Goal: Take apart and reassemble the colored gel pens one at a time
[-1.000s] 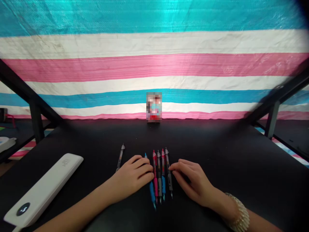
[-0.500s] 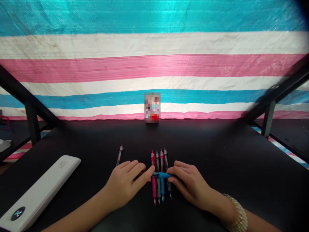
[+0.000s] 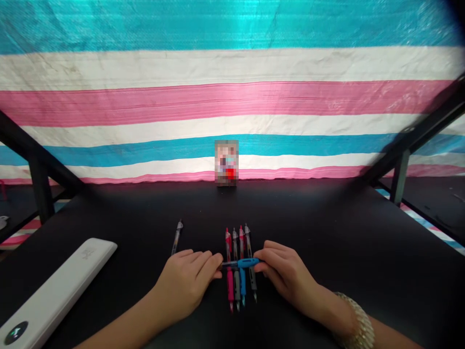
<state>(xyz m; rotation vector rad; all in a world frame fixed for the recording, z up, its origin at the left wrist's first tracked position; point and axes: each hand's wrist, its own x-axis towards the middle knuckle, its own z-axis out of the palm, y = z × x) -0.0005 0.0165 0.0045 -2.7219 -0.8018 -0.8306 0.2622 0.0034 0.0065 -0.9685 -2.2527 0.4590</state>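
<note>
A pen (image 3: pixel 247 262) with a blue grip and a clear barrel lies crosswise between my two hands. My left hand (image 3: pixel 191 278) pinches its clear end, and my right hand (image 3: pixel 286 271) pinches its blue end. Below it, side by side and pointing away from me, are a pen with a pink grip (image 3: pixel 230 286), a pen with a grey grip (image 3: pixel 237 285), a pen with a blue grip (image 3: pixel 243 283) and a pen with a dark grip (image 3: pixel 253 281). The held pen hides their middles. Beyond my left hand lies another clear pen (image 3: pixel 177 236), partly covered by it.
A long white power bank (image 3: pixel 69 286) with a round display lies at the left of the black table (image 3: pixel 308 213). A small blurred picture card (image 3: pixel 226 164) stands at the back against a striped tarp (image 3: pixel 145 104). Black metal frame bars (image 3: pixel 410 128) slope at both sides.
My left fingers have drawn back to the left and closed on the clear end of the crosswise pen, showing more of its barrel. The view has shifted slightly.
</note>
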